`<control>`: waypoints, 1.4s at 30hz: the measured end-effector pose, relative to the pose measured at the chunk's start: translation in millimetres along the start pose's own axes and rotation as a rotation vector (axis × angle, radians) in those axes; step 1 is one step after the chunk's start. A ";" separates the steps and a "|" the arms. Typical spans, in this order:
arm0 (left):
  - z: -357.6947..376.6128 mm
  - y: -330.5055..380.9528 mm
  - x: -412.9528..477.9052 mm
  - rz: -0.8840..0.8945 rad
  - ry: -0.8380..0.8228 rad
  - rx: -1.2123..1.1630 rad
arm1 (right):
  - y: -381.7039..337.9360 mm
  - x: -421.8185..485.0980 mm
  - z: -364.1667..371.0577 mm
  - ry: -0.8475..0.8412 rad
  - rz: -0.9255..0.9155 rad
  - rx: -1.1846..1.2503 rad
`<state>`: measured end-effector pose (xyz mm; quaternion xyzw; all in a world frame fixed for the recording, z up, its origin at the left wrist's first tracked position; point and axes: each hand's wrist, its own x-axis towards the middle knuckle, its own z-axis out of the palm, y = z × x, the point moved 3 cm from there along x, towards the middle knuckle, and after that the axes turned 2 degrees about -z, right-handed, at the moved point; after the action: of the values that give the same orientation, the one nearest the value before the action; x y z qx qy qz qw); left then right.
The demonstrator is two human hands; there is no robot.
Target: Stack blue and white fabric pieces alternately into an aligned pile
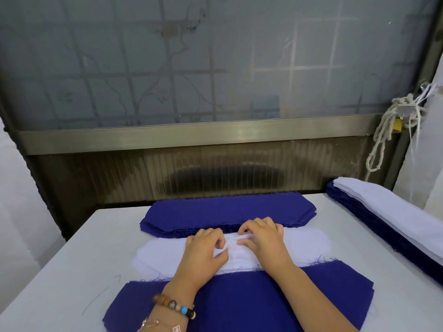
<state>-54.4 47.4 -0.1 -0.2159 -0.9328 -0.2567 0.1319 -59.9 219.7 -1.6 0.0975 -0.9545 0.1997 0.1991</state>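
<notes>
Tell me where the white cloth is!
Head view: the white fabric pile lies mid-table between the far blue pile and the near blue pile, under the left hand and right hand.

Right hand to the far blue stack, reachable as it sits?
Likely yes. The right hand rests on the white fabric with the far blue stack just beyond its fingers and nothing between. It seems to pinch that fabric, so it must let go first.

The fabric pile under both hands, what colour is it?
White, plain with no pattern. The white fabric shows best in the head view.
</notes>
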 end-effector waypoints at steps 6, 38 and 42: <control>-1.6 4.8 -1.7 -0.021 0.008 -0.135 | 3.9 2.2 -3.7 0.051 0.051 0.144; -93.7 -86.8 -25.4 -0.252 0.109 0.159 | 130.1 -27.7 -92.0 -0.246 0.447 -0.190; -105.0 -78.6 -35.4 -0.262 0.190 -0.003 | 126.4 -39.5 -103.6 -0.055 0.502 0.115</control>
<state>-46.3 -81.6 41.6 -0.0675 -0.9358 -0.2925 0.1846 -22.5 381.4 25.7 -0.1256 -0.9409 0.2943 0.1114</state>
